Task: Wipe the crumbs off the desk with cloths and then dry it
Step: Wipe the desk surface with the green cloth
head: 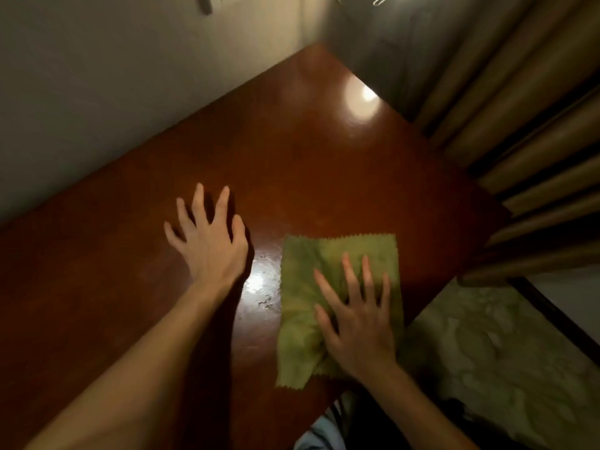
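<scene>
While the right hand lies flat on the green cloth, fingers straight and fanned wide, pressing it down rather than clutching it, the left hand is planted on the bare desk just beside it, fingers spread and slightly arched, tips on the wood, holding nothing. Cloth: plain face, zigzag-cut edges, spread mostly flat near the desk's near right edge, and bunched into folds under the heel of the right palm. Its left edge borders a wet-looking glossy patch between the two hands, where dark crumbs lie scattered in the shine. Desk surface: dark reddish-brown wood, polished, running diagonally away to a far corner. A round bright glare sits on the wood near that corner. Room: pale wall runs along the desk's left side, flush against it. Heavy tan curtain hangs in deep pleats on the right, close to the desk's right edge. Below the curtain, pale mottled floor with a stone-like pattern shows past the near right corner. A blurred fitting is on the wall at the top; too soft to identify. Both forearms are bare. A bit of light fabric shows at the bottom edge, below the desk.
</scene>
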A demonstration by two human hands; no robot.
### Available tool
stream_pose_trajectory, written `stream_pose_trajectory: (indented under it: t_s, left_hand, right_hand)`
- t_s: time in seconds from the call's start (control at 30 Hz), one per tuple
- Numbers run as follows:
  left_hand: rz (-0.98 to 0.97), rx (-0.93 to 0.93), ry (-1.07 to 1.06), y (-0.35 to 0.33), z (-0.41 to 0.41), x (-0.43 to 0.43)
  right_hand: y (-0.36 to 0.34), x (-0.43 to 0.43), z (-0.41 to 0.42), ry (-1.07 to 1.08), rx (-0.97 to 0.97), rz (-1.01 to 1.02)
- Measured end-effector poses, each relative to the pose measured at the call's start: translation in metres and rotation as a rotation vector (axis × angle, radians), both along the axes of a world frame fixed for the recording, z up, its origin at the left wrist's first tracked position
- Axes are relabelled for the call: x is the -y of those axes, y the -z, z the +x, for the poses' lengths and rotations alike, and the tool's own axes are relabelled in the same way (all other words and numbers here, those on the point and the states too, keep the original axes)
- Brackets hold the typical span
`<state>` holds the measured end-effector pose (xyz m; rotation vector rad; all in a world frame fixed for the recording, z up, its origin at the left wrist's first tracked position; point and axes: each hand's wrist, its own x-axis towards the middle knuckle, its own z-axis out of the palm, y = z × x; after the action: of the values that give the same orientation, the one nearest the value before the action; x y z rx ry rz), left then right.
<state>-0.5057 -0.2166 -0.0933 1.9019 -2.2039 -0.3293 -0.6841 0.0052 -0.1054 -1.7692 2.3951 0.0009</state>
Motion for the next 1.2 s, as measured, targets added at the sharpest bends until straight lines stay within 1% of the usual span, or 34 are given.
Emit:
stream_pose_trajectory:
  t_s: [0.07, 0.13, 0.2, 0.3, 0.37, 0.47, 0.57, 0.63, 0.73, 0.87, 1.03, 1.1, 1.2]
  left_hand:
    - [0.030, 0.032, -0.018, 0.007, 0.019, -0.017]
    - [0.028, 0.047, -0.021, 0.014, 0.025, -0.021]
    - [0.024, 0.031, -0.039, 0.016, 0.023, -0.019]
    - [0.014, 0.029, -0.035, 0.015, 0.020, -0.019]
    - [0.007, 0.038, -0.032, 0.014, 0.021, -0.019]
    - [0.021, 0.042, -0.026, 0.010, 0.020, -0.019]
    - [0.025, 0.039, -0.026, 0.010, 0.023, -0.019]
    - [0.027, 0.033, -0.014, 0.011, 0.023, -0.018]
    - [0.039, 0.022, -0.008, 0.013, 0.023, -0.016]
    - [0.038, 0.018, -0.004, 0.016, 0.023, -0.017]
    - [0.047, 0.016, 0.004, 0.016, 0.024, -0.016]
    - [0.045, 0.026, 0.003, 0.017, 0.025, -0.016]
    - [0.058, 0.008, 0.005, 0.017, 0.025, -0.017]
  right_hand:
    - [-0.002, -0.002, 0.022, 0.036, 0.003, -0.015]
    - [-0.001, 0.020, 0.019, 0.079, -0.008, -0.021]
    - [0.000, 0.063, 0.005, 0.121, -0.006, -0.026]
    - [0.002, 0.137, -0.016, 0.153, 0.053, -0.045]
    - [0.002, 0.163, -0.019, 0.151, 0.080, -0.071]
    - [0.004, 0.146, -0.005, 0.118, 0.050, -0.075]
    - [0.001, 0.079, 0.028, 0.055, 0.051, -0.069]
    - [-0.001, 0.025, 0.052, -0.021, 0.037, -0.027]
    - [-0.001, -0.010, 0.058, -0.030, 0.053, -0.016]
    - [-0.001, 0.015, 0.040, 0.057, 0.056, -0.047]
    - [0.000, 0.063, -0.028, 0.399, 0.050, -0.038]
    - [-0.002, 0.071, -0.038, 0.409, 0.018, -0.023]
    - [-0.005, 0.060, -0.017, 0.297, 0.013, 0.020]
